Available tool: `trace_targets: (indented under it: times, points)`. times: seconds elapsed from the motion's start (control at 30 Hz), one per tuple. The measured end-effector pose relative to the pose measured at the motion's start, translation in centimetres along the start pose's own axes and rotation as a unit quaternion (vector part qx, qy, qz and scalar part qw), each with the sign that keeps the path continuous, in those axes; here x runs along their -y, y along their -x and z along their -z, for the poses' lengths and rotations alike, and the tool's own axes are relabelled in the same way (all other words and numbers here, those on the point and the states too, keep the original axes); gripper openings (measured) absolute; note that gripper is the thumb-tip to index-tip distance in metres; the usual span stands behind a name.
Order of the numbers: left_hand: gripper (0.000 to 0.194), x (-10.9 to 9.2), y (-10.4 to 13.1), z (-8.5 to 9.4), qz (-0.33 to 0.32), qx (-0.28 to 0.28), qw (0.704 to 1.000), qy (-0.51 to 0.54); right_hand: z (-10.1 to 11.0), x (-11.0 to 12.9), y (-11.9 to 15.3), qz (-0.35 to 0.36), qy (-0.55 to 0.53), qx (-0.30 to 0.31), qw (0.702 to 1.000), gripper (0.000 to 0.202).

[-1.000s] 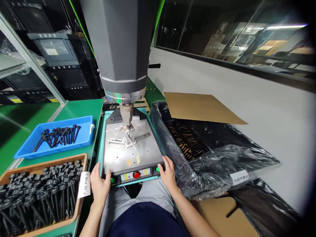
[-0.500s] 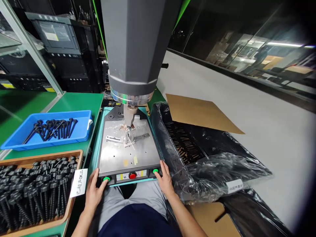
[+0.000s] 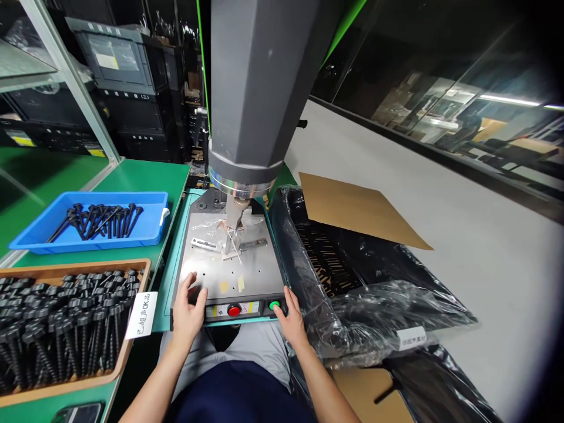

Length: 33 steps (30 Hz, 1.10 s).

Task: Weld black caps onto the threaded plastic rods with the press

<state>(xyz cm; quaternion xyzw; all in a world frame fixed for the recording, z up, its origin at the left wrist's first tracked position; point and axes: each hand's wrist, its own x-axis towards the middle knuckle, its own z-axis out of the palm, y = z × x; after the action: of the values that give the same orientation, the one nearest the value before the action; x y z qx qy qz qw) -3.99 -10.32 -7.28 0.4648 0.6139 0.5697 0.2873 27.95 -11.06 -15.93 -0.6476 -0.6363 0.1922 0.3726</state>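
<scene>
My left hand [image 3: 189, 308] is over the front left corner of the machine's metal plate [image 3: 251, 279], thumb and fingers apart, holding nothing. At the front right corner rests my right hand [image 3: 291, 320], its thumb at the green button [image 3: 274, 305] and its fingers spread along the panel's edge. A red button [image 3: 234, 310] sits between the hands. Above the plate, the tip of the machine's horn [image 3: 235, 211] reaches down to a small metal fixture [image 3: 230, 242] with clear film around it. Whether a part sits in the fixture cannot be made out.
Left, a blue tray [image 3: 154, 235] holds several black parts, and a brown tray [image 3: 136, 329] is packed with more. A phone [image 3: 79, 413] lies at the lower left. To the right are a box lined with black plastic [image 3: 317, 305] and a cardboard sheet [image 3: 361, 205].
My left hand has come off the left green button and moved up and right over the plate's corner. My right hand stays at its button. The view has shifted slightly.
</scene>
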Motion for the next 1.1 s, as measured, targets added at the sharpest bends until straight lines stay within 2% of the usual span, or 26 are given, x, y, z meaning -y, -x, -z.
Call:
trace_targets:
  times: [0.1,0.23,0.33,0.4,0.47,0.53,0.63,0.7,0.77,0.87,0.93,1.0,1.1]
  points:
    - [0.059,-0.6,-3.0,-1.9,0.075,0.006,0.993,0.086,0.2,0.1,-0.2,-0.004,-0.017,0.002,1.0,0.063]
    - [0.07,-0.9,-7.2,-4.2,0.138,0.021,0.97,0.199,0.9,1.5,-0.6,-0.025,-0.044,-0.009,0.999,0.058]
    - [0.075,-1.0,-9.2,-5.0,0.18,0.055,0.939,0.287,1.4,4.1,-0.9,-0.02,-0.05,-0.084,0.995,0.048]
    - [0.075,-1.4,-9.7,-4.9,0.186,0.08,0.928,0.313,1.3,6.4,-0.9,-0.014,-0.079,-0.126,0.989,0.042]
    - [0.071,-2.1,-9.5,-4.4,0.181,0.101,0.921,0.329,0.6,8.7,-1.0,-0.032,-0.168,-0.103,0.98,0.039]
    - [0.066,-3.0,-8.8,-3.8,0.186,0.118,0.911,0.349,-0.8,10.8,-1.1,-0.073,-0.293,-0.02,0.953,0.04]
    - [0.059,-4.5,-7.9,-2.7,0.205,0.128,0.885,0.397,-3.5,13.3,-1.8,-0.12,-0.425,0.13,0.888,0.045]
    - [0.055,-5.6,-7.6,-2.1,0.212,0.127,0.868,0.43,-5.4,15.0,-2.6,-0.135,-0.466,0.195,0.852,0.05]
    - [0.054,-6.6,-7.6,-1.6,0.215,0.122,0.857,0.452,-7.1,16.7,-3.7,-0.146,-0.507,0.232,0.817,0.057]
    - [0.053,-7.8,-7.8,-1.2,0.226,0.114,0.843,0.475,-9.0,19.1,-6.0,-0.169,-0.604,0.248,0.738,0.063]
    - [0.053,-8.3,-7.9,-1.1,0.232,0.11,0.835,0.486,-9.5,20.0,-7.8,-0.18,-0.663,0.22,0.693,0.05]
    - [0.054,-8.5,-7.9,-1.2,0.233,0.11,0.833,0.489,-9.2,20.1,-9.5,-0.178,-0.689,0.172,0.681,0.03]
    - [0.056,-8.2,-7.9,-1.4,0.224,0.121,0.833,0.49,-8.3,19.6,-11.4,-0.153,-0.681,0.135,0.703,0.019]
